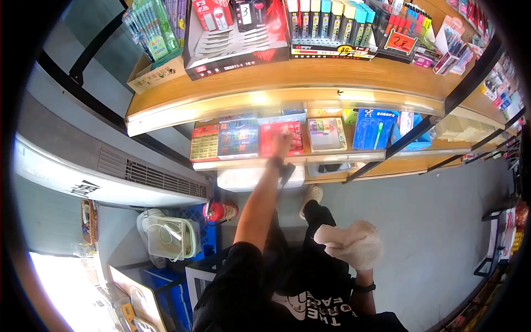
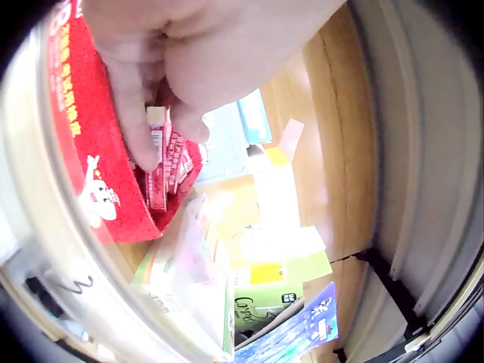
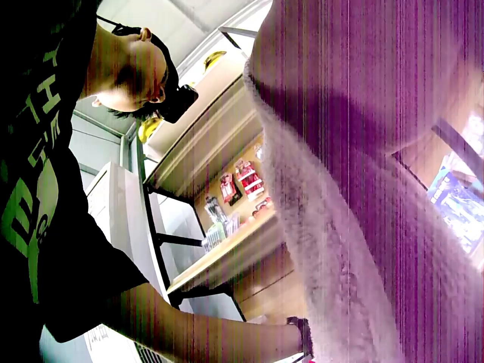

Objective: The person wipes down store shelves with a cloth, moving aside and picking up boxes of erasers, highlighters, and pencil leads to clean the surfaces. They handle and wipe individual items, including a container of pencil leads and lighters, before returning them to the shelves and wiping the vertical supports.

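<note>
My left hand [image 1: 283,145] reaches into a red box [image 1: 267,138] on the lower shelf. In the left wrist view, the thumb and fingers [image 2: 140,132] of that hand pinch a slim red-and-white packet [image 2: 157,178] among others inside the red box [image 2: 98,128]. A fluffy pale cloth [image 1: 359,243] is held up in my right hand, in front of the lap; its folds cover most of the fingers. Close in the right wrist view, the cloth [image 3: 325,249] hangs below the right hand [image 3: 355,68], under a purple tint.
Beside the red box stand a clear-topped box [image 1: 239,138], an open white-edged box [image 1: 327,134] and a blue box [image 1: 375,130]. Overhead, the upper shelf [image 1: 276,88] carries pens and a display carton [image 1: 238,61]. A red fire extinguisher [image 1: 221,211] stands on the floor at left.
</note>
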`<act>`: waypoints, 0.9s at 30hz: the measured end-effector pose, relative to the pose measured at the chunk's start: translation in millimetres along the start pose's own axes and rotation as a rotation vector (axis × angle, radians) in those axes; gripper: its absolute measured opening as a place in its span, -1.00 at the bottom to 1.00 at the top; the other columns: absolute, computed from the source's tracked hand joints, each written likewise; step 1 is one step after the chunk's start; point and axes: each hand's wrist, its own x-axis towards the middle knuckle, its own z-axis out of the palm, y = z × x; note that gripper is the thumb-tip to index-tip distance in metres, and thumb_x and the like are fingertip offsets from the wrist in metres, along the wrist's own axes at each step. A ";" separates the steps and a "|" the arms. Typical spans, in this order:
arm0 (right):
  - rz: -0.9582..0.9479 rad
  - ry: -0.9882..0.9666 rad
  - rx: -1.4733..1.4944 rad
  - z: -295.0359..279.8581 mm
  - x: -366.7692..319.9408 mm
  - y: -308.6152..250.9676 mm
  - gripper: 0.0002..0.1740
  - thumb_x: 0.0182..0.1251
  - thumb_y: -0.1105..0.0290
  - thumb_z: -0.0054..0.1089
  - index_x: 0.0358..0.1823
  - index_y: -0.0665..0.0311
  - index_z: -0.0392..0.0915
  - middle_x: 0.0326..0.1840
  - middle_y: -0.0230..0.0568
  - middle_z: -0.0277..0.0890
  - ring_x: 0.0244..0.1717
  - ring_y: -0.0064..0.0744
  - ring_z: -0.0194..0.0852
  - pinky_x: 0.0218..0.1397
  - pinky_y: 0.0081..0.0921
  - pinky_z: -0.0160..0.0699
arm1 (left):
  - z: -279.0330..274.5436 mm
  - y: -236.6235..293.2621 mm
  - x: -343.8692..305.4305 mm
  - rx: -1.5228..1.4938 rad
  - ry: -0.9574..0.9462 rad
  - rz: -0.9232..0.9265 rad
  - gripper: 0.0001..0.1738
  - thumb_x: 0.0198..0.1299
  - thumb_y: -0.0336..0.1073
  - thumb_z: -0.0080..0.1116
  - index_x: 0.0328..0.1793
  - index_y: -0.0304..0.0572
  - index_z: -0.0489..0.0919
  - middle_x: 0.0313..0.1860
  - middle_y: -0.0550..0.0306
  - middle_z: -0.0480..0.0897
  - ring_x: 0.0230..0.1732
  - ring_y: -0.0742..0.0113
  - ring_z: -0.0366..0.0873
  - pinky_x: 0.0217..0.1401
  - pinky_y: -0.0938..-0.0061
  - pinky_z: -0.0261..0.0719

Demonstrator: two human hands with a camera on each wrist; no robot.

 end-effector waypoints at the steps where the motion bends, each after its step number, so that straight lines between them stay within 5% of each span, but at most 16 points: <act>1: 0.000 -0.006 0.001 -0.3 -0.5 0.6 -0.66 -0.25 0.22 0.48 -0.37 0.09 0.63 -0.44 -0.27 0.47 -0.39 -0.10 0.50 -0.32 -0.23 0.51 | 0.4 0.6 -2.3 -0.049 0.008 0.003 -0.52 0.32 -0.06 0.16 -0.43 -0.42 0.63 -0.55 0.00 0.69 -0.51 0.23 0.75 -0.47 0.41 0.64; 11: 0.017 -0.029 0.013 -0.8 6.7 1.2 -0.63 -0.24 0.22 0.48 -0.29 0.08 0.65 -0.43 -0.27 0.48 -0.38 -0.11 0.50 -0.32 -0.23 0.50 | 4.6 -4.3 3.8 -0.156 0.009 -0.034 -0.65 0.30 -0.22 0.21 -0.33 -0.48 0.60 -0.45 0.01 0.67 -0.49 0.28 0.72 -0.55 0.45 0.67; 15: 0.031 0.024 0.127 -6.5 13.0 -1.2 -0.69 -0.25 0.30 0.49 -0.38 0.11 0.64 -0.47 -0.27 0.47 -0.42 -0.13 0.49 -0.36 -0.27 0.46 | 4.3 -20.7 5.1 -0.443 -0.015 -0.048 -0.74 0.32 -0.28 0.22 -0.26 -0.41 0.62 -0.39 0.13 0.64 -0.40 0.36 0.67 -0.41 0.45 0.67; 18: 0.076 0.034 0.376 1.6 5.8 3.3 -0.78 -0.23 0.38 0.47 -0.47 0.13 0.61 -0.52 -0.29 0.42 -0.47 -0.16 0.45 -0.41 -0.31 0.40 | -15.3 1.0 -51.4 -0.755 0.051 0.141 -0.79 0.36 -0.32 0.20 -0.26 -0.35 0.61 -0.41 0.28 0.59 -0.36 0.54 0.55 -0.33 0.57 0.51; 21: 0.101 -0.021 0.599 -31.3 24.7 -13.1 -0.82 -0.18 0.46 0.42 -0.51 0.17 0.57 -0.53 -0.29 0.39 -0.48 -0.17 0.41 -0.41 -0.34 0.35 | -42.2 49.9 -134.1 -0.534 -0.018 0.228 -0.82 0.40 -0.36 0.16 -0.29 -0.25 0.52 -0.43 0.30 0.56 -0.38 0.59 0.49 -0.33 0.61 0.45; 25: 0.032 -0.186 0.526 -36.6 48.8 -27.7 -0.77 -0.09 0.52 0.34 -0.33 0.25 0.55 -0.39 -0.20 0.38 -0.32 -0.17 0.40 -0.24 -0.32 0.35 | -66.7 112.3 -257.0 -0.517 -0.065 0.181 -0.91 0.38 -0.40 0.18 -0.18 -0.28 0.57 -0.34 0.29 0.63 -0.35 0.64 0.51 -0.29 0.68 0.47; 27: 0.150 -0.082 0.650 -15.6 39.1 -34.8 -0.67 -0.02 0.52 0.31 -0.14 0.28 0.54 -0.23 -0.16 0.37 -0.20 -0.17 0.39 -0.11 -0.28 0.36 | -61.9 104.2 -302.0 -0.513 -0.118 0.194 -0.95 0.31 -0.51 0.22 -0.18 -0.30 0.56 -0.27 0.23 0.67 -0.31 0.60 0.54 -0.24 0.64 0.51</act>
